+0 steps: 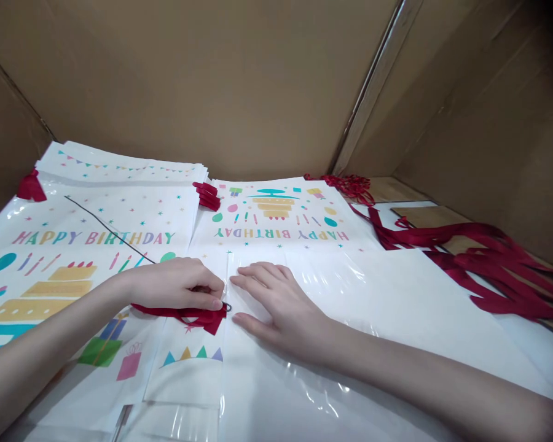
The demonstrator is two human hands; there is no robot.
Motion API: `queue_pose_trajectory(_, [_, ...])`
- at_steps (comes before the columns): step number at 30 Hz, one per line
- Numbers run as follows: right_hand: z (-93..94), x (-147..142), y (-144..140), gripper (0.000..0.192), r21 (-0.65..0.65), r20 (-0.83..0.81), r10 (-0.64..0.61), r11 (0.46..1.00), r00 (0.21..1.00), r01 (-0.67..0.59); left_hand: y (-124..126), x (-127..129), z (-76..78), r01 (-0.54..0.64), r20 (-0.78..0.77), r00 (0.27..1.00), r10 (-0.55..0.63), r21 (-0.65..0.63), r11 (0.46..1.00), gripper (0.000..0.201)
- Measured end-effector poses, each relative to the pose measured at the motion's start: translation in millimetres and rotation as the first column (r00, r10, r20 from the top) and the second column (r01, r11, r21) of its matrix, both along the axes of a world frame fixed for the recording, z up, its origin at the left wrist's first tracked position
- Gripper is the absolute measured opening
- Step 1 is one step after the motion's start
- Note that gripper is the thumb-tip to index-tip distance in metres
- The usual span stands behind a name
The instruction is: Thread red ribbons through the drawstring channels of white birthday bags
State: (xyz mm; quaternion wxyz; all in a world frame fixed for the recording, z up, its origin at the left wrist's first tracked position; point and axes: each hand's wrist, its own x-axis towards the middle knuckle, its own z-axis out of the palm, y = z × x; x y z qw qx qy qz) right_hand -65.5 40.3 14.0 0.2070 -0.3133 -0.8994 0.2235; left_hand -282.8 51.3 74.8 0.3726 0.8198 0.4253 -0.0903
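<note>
The left hand [177,283] rests knuckles-up on the work surface with its fingers curled closed over a red ribbon [191,315], pinching it together with the end of a thin black wire tool [105,228] whose small loop shows just beyond the fingertips. The wire runs back and to the left across a stack of white plastic birthday bags [96,212] printed with "HAPPY BIRTHDAY", a cake and candles. The right hand [276,304] lies flat and open, palm down, fingers spread, holding nothing; it presses on a glossy white bag [373,294] laid in front of the person, just beside the left hand. This bag's printed end, with the lettering upside down, points away from the person. A bundle of loose red ribbons [483,261] lies well apart on the right, over the wooden table [410,187]. Brown cardboard walls [239,80] enclose the work area at the back and sides.
</note>
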Motion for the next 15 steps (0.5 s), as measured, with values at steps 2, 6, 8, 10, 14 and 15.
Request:
queue_pose_trajectory(2, [-2.2, 6.6, -2.2, 0.046, 0.064, 0.087, 0.042, 0.997, 0.995, -0.048, 0.6, -1.2, -1.1, -0.009, 0.012, 1.0, 0.01, -0.027, 1.0, 0.031])
queue_pose_trajectory(6, [-6.1, 6.4, 5.0, 0.052, 0.062, 0.197, 0.094, 0.992, 0.976, -0.108, 4.6, -5.9, 0.4, -0.018, 0.014, 1.0, 0.019, -0.105, 0.994, 0.029])
queue_pose_trajectory(8, [-6.9, 0.3, 14.4, 0.054, 0.036, 0.222, 0.123, 0.99, 0.967, -0.134, 7.3, -9.5, 1.4, -0.024, -0.005, 1.0, 0.024, -0.121, 0.992, 0.03])
queue_pose_trajectory(10, [-7.5, -6.8, 25.8, 0.055, 0.017, 0.227, 0.156, 0.986, 0.961, -0.164, 9.8, -13.4, 2.0, -0.039, -0.025, 0.999, 0.037, -0.11, 0.993, 0.031])
queue_pose_trajectory(14, [-7.6, -17.0, 46.2, 0.053, 0.032, 0.197, 0.25, 0.965, 0.948, -0.261, 13.9, -19.5, 1.5, -0.092, -0.041, 0.995, 0.087, -0.127, 0.988, 0.031])
queue_pose_trajectory(15, [-6.7, -18.6, 49.5, 0.053, 0.044, 0.182, 0.273, 0.957, 0.945, -0.285, 14.7, -20.7, 1.0, -0.112, -0.046, 0.993, 0.106, -0.146, 0.983, 0.031])
